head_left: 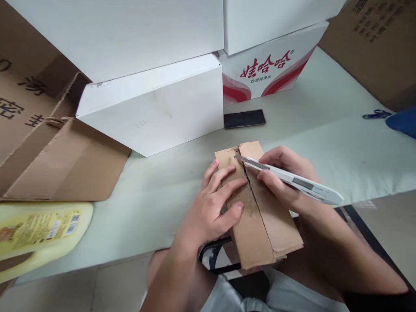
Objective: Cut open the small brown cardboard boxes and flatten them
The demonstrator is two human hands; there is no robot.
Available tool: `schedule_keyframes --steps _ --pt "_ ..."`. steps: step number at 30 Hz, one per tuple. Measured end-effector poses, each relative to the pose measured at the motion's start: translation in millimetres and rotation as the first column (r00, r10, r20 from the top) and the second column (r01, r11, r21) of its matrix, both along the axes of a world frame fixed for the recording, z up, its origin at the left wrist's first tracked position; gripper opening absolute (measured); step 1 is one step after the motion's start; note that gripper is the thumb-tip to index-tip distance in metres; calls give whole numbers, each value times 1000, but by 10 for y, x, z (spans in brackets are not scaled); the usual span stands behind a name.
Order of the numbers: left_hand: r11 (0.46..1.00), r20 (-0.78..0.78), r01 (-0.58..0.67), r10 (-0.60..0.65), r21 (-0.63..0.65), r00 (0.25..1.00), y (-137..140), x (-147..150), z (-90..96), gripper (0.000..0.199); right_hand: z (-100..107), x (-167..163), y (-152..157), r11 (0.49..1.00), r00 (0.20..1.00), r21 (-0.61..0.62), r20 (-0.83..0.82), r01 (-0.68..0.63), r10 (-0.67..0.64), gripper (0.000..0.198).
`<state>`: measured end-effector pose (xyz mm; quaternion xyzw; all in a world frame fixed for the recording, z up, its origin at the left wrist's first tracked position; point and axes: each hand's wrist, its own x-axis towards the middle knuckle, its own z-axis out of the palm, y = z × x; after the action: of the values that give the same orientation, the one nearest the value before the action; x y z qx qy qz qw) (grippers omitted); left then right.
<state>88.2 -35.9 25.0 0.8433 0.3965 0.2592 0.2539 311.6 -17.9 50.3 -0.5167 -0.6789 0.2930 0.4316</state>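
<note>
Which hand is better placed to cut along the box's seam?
Likely the right hand: it holds the utility knife, blade over the seam near its far end. The left hand rests on the box.

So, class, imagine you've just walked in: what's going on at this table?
A person is working on a small cardboard box with a knife. The left hand lies on its top with the fingers spread, while the right hand holds a white utility knife. The bare blade crosses over the dark gap in the top, near the far end; whether it touches the cardboard is hard to tell. A phone lies on the table beyond.
</note>
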Motion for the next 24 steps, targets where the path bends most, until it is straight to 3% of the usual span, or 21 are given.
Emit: schedule_keyframes --steps 24 --pt "1000 51 -6 6 -15 999 30 16 -3 37 72 -23 3 1000 999 9 42 -3 3 8"
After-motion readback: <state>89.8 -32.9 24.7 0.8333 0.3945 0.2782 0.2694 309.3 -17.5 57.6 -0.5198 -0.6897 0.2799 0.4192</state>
